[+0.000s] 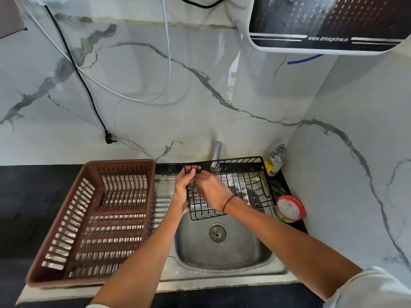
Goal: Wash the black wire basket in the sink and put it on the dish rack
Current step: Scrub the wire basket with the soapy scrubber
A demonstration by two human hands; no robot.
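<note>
The black wire basket (242, 185) is held tilted over the steel sink (222, 252), under the tap (216, 156). My left hand (183, 190) grips the basket's left end, thumb hooked over the top wire. My right hand (211, 190) is inside the basket at its left end, fingers curled against the wires; something small and grey seems to sit under them, but I cannot make it out. The brown plastic dish rack (93, 218) stands on the drainboard left of the sink.
A small clear bottle (275, 161) stands in the back right corner. A round red-rimmed tub (290, 208) sits on the counter right of the sink. A black plug (110, 137) and cables hang on the marble wall. A water purifier (329, 23) hangs top right.
</note>
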